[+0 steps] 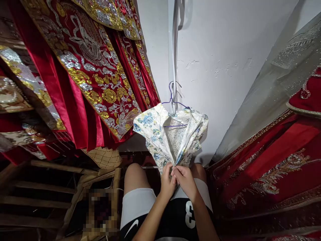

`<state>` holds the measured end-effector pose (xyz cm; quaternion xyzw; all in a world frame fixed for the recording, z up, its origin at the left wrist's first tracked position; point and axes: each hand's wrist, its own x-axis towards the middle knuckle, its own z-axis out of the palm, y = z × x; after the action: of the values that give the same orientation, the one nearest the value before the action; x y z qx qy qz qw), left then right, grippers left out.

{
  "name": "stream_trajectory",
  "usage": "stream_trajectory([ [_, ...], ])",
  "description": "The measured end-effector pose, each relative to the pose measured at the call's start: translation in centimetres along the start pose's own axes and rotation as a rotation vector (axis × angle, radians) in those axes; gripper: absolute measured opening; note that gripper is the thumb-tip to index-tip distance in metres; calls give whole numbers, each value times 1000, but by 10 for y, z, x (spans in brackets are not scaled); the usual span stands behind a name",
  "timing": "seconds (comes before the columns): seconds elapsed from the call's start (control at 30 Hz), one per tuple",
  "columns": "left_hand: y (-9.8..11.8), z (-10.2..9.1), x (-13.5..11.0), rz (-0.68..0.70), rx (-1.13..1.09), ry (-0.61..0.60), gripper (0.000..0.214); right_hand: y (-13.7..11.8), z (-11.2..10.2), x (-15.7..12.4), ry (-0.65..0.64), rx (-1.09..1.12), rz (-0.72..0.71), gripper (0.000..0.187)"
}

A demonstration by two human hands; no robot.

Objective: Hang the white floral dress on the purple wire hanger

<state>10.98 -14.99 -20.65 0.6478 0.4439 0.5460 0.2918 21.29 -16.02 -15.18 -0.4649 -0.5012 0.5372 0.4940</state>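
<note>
A white garment with a blue floral print (160, 137) hangs on a purple wire hanger (173, 100) against the white wall. My left hand (167, 182) and my right hand (184, 179) meet at its lower edge, both pinched closed on the fabric where the two front edges come together. The hands sit just above my knees, which show below in white and black shorts. What the fingertips grip beyond the cloth is hidden.
Red garments with gold and silver embroidery (95, 67) hang at the left. More red embroidered fabric (271, 167) lies at the right, under a clear cover. A wooden chair frame (75, 187) stands at the lower left.
</note>
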Motion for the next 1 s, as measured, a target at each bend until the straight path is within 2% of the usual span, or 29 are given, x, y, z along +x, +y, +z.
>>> stream_trajectory([
  [0.2, -3, -6, 5, -36, 48, 1, 21, -25, 3, 18, 39, -57, -69, 35],
  [0.4, -28, -6, -3, -110, 123, 10, 26, -58, 8, 51, 100, -109, -126, 32],
  [0.5, -36, -3, -7, -141, 132, -2, 29, -84, 10, 78, 145, -105, -191, 33],
  [0.63, -34, 3, -9, -145, 103, -39, 32, -126, 14, 108, 189, -80, -269, 34],
  [0.77, -30, 11, -12, -134, 73, -89, 31, -151, 13, 105, 218, -33, -330, 30],
  [0.9, -35, 12, -16, -128, 60, -141, 29, -146, 1, 85, 230, 27, -353, 32],
  [1.0, -30, 3, 0, -79, 30, -223, 27, -138, -6, 80, 221, 20, -369, 32],
])
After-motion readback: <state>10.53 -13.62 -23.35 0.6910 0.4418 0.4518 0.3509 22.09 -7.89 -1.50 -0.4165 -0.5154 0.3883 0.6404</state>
